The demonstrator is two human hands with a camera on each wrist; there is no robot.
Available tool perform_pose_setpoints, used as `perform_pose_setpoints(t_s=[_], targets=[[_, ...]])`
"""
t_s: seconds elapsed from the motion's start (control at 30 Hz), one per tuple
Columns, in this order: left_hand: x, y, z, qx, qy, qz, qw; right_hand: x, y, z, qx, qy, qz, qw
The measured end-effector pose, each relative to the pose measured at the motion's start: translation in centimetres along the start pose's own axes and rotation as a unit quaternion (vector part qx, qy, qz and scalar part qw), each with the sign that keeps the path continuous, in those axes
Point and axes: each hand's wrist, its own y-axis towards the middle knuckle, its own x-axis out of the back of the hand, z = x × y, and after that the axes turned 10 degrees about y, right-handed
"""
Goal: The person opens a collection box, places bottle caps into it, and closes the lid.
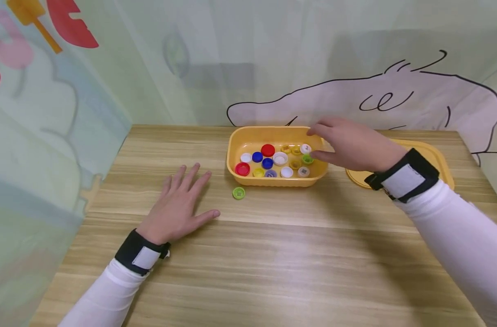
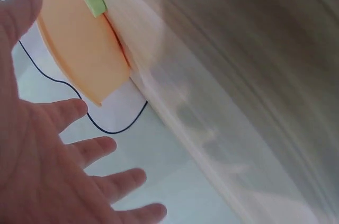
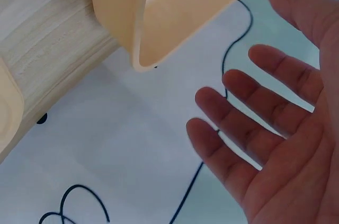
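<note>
A yellow plastic box (image 1: 273,181) holds several bottle caps in red, blue, white, yellow and green, among them a red cap (image 1: 267,150). Over the box's right end hovers my right hand (image 1: 352,143), its fingers loosely bent with nothing between them; the right wrist view shows its palm and fingers (image 3: 249,123) bare. My left hand (image 1: 176,209) is spread at the left of the box, palm down and holding nothing. Between that hand and the box's front edge, a green bottle cap (image 1: 238,193) lies on the table. The left wrist view shows this cap (image 2: 94,0) in front of the box.
A yellow lid (image 1: 438,165) lies flat on the wooden table (image 1: 248,272) to the right, partly behind my right wrist. Behind the table's far edge hangs a pale cloth (image 1: 273,59) with printed drawings, which continues down the left side.
</note>
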Motion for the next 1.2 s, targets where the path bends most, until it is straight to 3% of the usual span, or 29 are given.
perform_pose_setpoints(t_s=[0.23,0.4,0.7,0.93,1.2], targets=[[0.8,1.4,-1.2,-0.043,-0.032,-0.028,0.9982,-0.6,-5.0,0.1,0.006,0.004,-0.050,0.999],[1.0,2.6,-2.4,-0.083,-0.041,-0.017,0.9956,-2.0,-8.1,-0.2,0.014,0.012,-0.079,0.997],[0.1,4.1,-4.3,-0.120,-0.024,0.012,0.9925,-4.9,-12.7,-0.5,-0.052,0.016,-0.067,0.996],[-0.6,4.4,-4.9,-0.126,-0.006,-0.001,0.9920,-7.0,-15.0,-0.5,-0.084,0.013,-0.052,0.995],[-0.6,4.6,-5.2,-0.146,0.012,-0.003,0.9892,-9.1,-15.9,0.0,-0.082,0.009,-0.048,0.995]])
